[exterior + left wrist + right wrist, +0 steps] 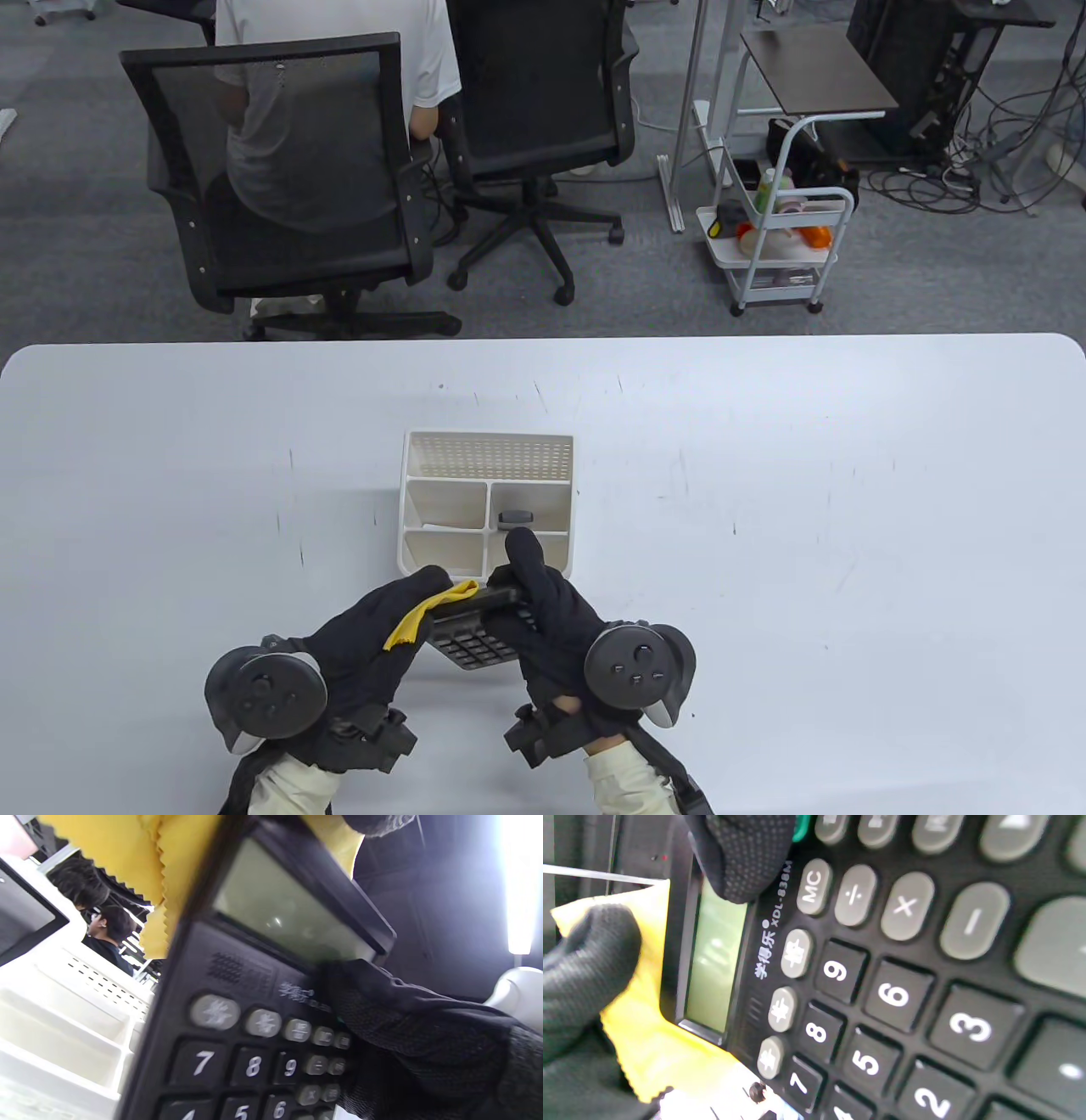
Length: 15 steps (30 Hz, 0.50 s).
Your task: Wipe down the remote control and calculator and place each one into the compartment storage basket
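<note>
Wiping calculator [477,632] with yellow cloth [422,618]

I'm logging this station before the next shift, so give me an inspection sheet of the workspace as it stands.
Surface: white table, faint scuff marks.
Job's things: calculator held above the table; yellow cloth against its display end; compartment basket with a small dark grey object in the right middle cell. Remote control: not identifiable.
Clutter: nothing seen.
Hands: left hand holds the cloth to the calculator; right hand grips the calculator.
Cables: on the floor, far right.
Surroundings: two office chairs, a seated person, white cart.
</note>
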### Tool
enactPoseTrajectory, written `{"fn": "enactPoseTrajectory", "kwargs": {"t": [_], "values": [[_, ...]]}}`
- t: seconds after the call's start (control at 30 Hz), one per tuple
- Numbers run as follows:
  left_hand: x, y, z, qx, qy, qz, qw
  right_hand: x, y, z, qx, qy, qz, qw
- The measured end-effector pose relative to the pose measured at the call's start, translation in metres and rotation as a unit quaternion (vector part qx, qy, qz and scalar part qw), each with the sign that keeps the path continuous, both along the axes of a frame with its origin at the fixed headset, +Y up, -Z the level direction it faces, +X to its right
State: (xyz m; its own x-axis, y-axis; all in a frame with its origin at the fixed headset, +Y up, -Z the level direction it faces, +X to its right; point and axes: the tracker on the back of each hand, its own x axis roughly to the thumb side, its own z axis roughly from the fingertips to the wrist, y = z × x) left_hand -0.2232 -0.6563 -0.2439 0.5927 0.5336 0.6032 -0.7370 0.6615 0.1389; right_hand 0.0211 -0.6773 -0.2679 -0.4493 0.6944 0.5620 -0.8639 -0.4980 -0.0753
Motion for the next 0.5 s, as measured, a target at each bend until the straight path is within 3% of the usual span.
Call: {"fn": "enactPoseTrajectory", "kwargs": {"t": [0.2, 0.3, 0.5], "values": [[0.000, 0.002, 0.001, -0.001, 0.012, -0.023, 1.000, 0.005, 0.002, 0.000, 0.000, -0.007, -0.028, 1.000], [0.003, -0.001, -0.001, -0.003, 0.022, -0.036, 0.999, 0.001, 0.006, 0.003, 0.033, -0.016, 0.022, 0.999], [0.015, -0.002, -0.001, -0.021, -0.016, -0.025, 0.999, -0.015, -0.002, 0.002, 0.026, -0.013, 0.098, 0.995]]}}
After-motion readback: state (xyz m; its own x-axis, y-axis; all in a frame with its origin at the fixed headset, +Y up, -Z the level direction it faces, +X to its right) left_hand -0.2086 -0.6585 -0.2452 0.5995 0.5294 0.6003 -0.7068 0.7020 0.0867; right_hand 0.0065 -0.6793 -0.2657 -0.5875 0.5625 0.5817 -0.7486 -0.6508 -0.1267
